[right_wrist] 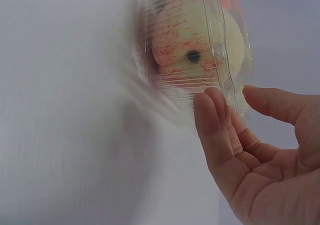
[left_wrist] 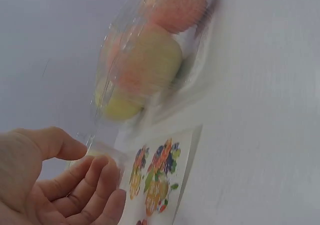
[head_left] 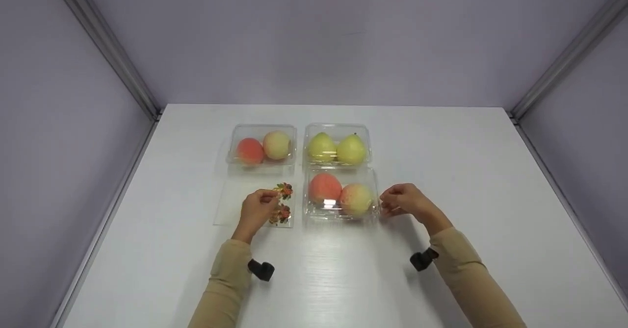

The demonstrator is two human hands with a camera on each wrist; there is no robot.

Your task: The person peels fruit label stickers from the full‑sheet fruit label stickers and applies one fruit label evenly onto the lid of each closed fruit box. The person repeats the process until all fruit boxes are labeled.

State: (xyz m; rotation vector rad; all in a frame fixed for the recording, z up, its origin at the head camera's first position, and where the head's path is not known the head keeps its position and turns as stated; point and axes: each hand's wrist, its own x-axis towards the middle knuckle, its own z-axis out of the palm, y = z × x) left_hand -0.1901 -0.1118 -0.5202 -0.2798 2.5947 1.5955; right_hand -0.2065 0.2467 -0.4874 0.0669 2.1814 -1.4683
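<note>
Left hand (head_left: 257,209) over stickers (head_left: 282,214) on sheet (head_left: 234,204); can't tell if its fingers pinch one. Right hand (head_left: 406,201) loose, holding nothing, beside near box (head_left: 318,215) on table (head_left: 338,279). Step's probably peeling; next likely needs a clean lift, box steadied.

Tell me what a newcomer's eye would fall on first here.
Probably the large pinkish-red fruit beside a paler fruit in the nearest clear container, vivid against the white table. Next might come the yellow-green pears in the clear container directly behind it. Left of the nearest container, colorful fruit pictures stand out on a pale sheet.
</note>
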